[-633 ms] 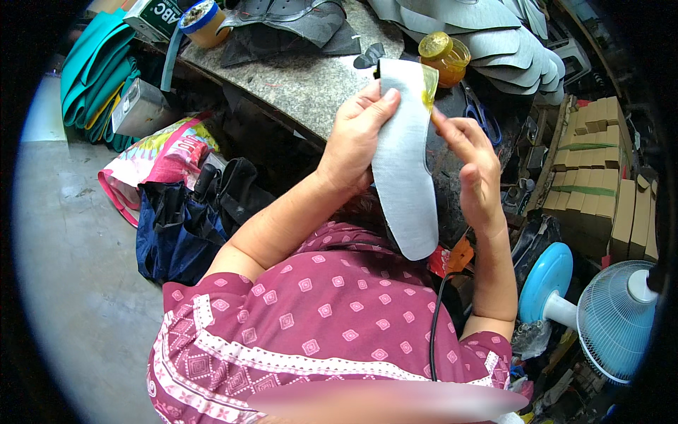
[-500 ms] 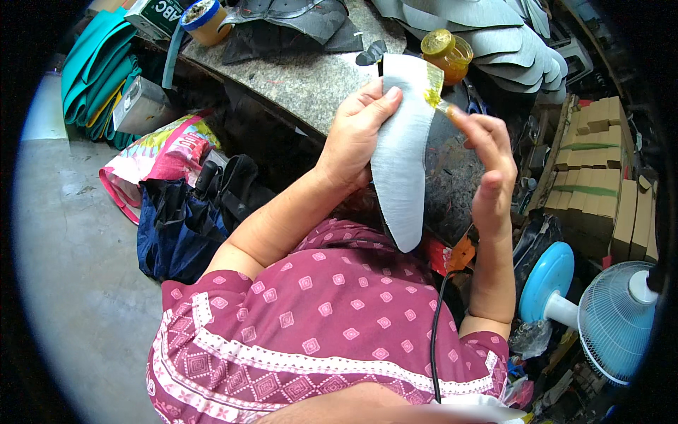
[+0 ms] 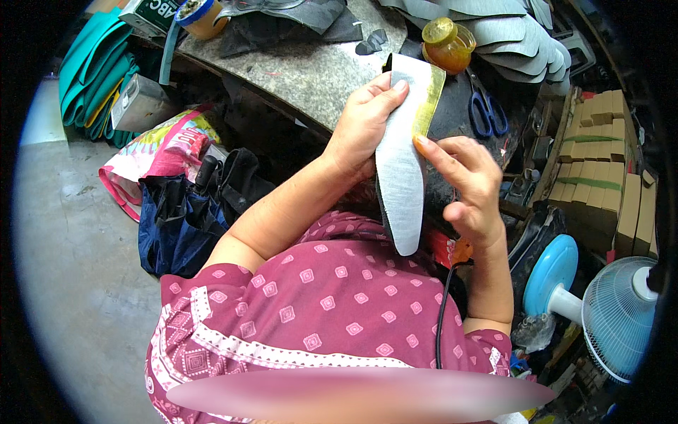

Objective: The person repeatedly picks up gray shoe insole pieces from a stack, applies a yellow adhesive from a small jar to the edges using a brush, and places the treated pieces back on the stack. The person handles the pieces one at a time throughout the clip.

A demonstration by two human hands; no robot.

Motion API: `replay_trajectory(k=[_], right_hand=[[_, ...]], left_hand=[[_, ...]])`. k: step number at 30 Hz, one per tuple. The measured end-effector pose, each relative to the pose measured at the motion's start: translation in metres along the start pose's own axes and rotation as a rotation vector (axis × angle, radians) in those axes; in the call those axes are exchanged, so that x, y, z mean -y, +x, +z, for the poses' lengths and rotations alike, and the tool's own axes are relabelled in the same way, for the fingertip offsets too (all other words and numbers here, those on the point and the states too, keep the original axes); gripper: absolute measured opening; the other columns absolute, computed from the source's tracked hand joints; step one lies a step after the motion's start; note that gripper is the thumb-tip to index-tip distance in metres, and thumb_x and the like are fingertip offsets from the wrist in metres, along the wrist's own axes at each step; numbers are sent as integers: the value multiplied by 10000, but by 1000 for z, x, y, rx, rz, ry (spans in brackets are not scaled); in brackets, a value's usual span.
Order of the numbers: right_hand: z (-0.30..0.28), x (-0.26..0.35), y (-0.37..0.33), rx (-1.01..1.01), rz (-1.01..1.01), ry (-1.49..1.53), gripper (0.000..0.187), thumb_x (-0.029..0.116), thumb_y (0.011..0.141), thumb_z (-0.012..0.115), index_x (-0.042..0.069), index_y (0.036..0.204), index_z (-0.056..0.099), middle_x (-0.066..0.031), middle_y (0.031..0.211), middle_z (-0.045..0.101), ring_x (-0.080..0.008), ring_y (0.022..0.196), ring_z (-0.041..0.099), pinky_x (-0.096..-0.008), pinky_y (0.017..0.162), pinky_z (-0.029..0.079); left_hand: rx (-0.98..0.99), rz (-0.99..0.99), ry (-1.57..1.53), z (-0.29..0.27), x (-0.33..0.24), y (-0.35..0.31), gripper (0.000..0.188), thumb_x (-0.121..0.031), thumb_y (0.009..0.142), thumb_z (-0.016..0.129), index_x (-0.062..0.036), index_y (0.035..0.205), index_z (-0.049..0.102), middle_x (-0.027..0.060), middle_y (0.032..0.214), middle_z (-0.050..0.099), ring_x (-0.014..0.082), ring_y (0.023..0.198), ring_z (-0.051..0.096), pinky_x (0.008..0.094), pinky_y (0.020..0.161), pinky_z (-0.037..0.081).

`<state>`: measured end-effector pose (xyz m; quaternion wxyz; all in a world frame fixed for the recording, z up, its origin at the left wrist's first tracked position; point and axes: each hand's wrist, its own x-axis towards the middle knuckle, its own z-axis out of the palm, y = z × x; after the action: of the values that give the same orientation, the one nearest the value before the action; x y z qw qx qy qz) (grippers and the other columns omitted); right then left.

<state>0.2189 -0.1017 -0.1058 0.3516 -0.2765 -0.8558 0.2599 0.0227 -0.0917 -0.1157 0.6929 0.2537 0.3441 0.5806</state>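
My left hand (image 3: 366,127) grips a long, light-grey cut piece (image 3: 402,169) with a dark underside, thumb on top and fingers beneath. The piece is broad at the upper end and tapers to a rounded tip near my lap. Yellow glue (image 3: 428,106) lies in a band along its upper right edge. My right hand (image 3: 470,180) has its index fingertip, stained yellow, on that edge at the lower end of the band. Its other fingers are loosely bent and apart, holding nothing. Just beyond the piece stands a glass jar of amber glue (image 3: 452,55).
Dark cut pieces (image 3: 282,28) and a blue-rimmed tub (image 3: 200,18) lie on the worn table (image 3: 296,85). Blue-handled scissors (image 3: 487,113) rest right of the jar, below stacked grey pieces (image 3: 519,42). A fan (image 3: 618,318) and tan cartons (image 3: 593,162) stand at right; bags (image 3: 176,226) at left.
My right index finger has moved down along the piece's edge. The thick yellow blob is now a longer, thinner band. The scissors, earlier hidden behind my right hand, now show.
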Motion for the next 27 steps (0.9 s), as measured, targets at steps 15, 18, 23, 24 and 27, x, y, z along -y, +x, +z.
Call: replay_trajectory(k=[15,18,23,24,27], right_hand=[[-13,-1,-2,-110,138,153,852,777,889,295,96,1148,736,-90,900,583,-188,697,552,-313,627,443],[-8,-6,3,-142,245,63,861,758,912,263,82,1290,638,-121,947,596,-256,783,616,-331,681,487],[9,-3,-6,-64,59,-136,779,742,888,353,129,1238,682,-99,942,594,-270,767,604,-359,689,489],[8,-1,-9,-8,37,-210,770,744,885,356,129,1192,704,-97,935,590,-262,761,598,-354,683,485],[-2,2,-12,-36,79,-164,791,754,890,328,112,1099,738,-102,931,583,-250,745,588,-335,665,484]], left_hand=[[64,-60,58,4,-1,0,237,-168,1006,519,-4,1159,595,59,934,680,112,755,658,252,676,543],[137,-53,42,7,2,-5,241,-173,1009,512,-1,1159,591,60,926,683,116,747,664,255,664,547],[20,-50,82,1,-5,-3,233,-176,1006,513,-11,1150,594,59,904,683,112,707,660,258,638,549],[32,-48,67,-1,-8,-1,231,-176,1006,513,-12,1145,596,58,903,683,110,706,660,257,638,548],[59,-36,63,0,-8,-1,221,-176,1005,513,-13,1123,605,52,890,681,105,697,653,254,627,540]])
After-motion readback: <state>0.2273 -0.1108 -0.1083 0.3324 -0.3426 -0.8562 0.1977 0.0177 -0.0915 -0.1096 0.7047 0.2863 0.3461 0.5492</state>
